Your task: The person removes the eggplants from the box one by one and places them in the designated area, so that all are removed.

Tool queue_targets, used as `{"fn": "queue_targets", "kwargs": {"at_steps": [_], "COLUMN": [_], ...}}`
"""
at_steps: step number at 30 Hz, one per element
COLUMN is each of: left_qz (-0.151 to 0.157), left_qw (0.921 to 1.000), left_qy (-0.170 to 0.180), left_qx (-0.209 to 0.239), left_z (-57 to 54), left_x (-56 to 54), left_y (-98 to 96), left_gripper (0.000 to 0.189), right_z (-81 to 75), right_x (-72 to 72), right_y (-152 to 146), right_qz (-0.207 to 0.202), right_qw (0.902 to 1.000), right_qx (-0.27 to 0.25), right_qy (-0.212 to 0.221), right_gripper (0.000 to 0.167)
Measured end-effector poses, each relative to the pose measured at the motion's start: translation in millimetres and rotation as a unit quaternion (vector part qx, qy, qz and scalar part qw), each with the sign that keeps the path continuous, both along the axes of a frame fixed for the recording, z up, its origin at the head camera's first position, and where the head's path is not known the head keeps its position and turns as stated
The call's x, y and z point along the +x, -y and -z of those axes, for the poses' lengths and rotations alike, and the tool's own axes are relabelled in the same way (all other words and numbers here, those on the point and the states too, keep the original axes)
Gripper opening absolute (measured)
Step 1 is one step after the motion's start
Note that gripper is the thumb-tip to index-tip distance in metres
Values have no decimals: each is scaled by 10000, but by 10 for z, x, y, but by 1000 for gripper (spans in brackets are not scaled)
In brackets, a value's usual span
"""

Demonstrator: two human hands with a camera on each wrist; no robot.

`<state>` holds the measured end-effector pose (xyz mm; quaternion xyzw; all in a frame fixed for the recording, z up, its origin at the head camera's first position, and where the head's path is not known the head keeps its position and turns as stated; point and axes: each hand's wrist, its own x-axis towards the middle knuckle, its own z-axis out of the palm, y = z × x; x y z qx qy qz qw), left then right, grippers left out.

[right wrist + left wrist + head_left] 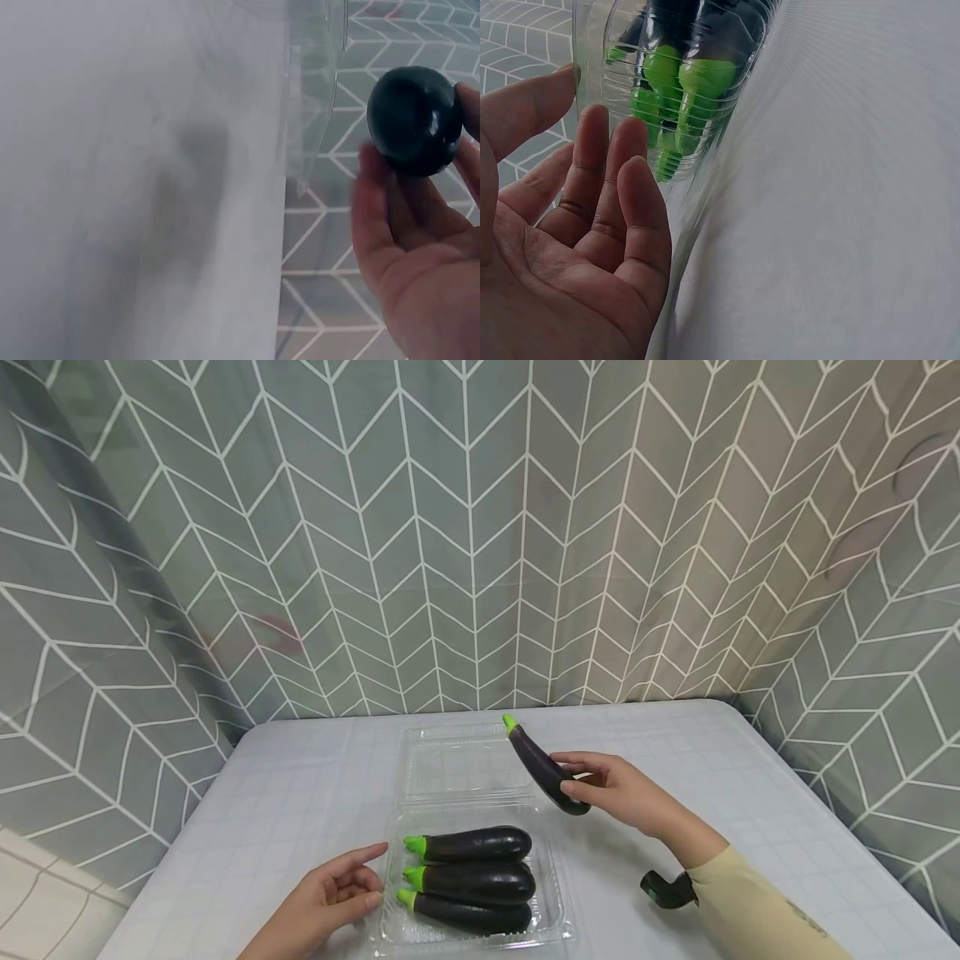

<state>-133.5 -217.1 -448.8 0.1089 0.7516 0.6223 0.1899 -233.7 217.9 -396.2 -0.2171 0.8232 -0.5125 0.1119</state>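
My right hand grips an eggplant by its thick dark end, above the table and right of the clear plastic clamshell box. The green stem of this eggplant points up and left in the head view. In the right wrist view its rounded end faces the camera, between thumb and fingers. Three more eggplants lie side by side in the box, green stems to the left. My left hand is at the box's left side, fingers loosely bent and fingertips right at its rim, holding nothing.
The box's clear lid lies folded back towards the far edge of the white-covered table. A patterned grey curtain hangs behind and at both sides. A black strap-like piece shows at the right wrist.
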Motion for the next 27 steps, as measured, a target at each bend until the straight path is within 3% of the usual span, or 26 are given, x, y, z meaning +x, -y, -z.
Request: {"fn": "queue_targets", "kwargs": {"at_steps": [7, 16, 27], "left_qz": [-86, -99, -24], "left_qw": [9999, 9999, 10000], "left_qy": [142, 109, 76], "left_qx": [-7, 14, 47], "left_z": [20, 35, 30], "left_x": [-20, -8, -6], "left_y": [-5, 8, 15], "left_gripper": [66, 65, 66], "right_z": [107, 234, 233], "right_x": [0, 10, 25], "right_y": [-220, -493, -842], "right_qz": [707, 1030, 1408], "right_qw": [9973, 9943, 9896], "right_qx": [25, -68, 96], "right_qy": [188, 256, 289], "right_gripper": [54, 60, 64]}}
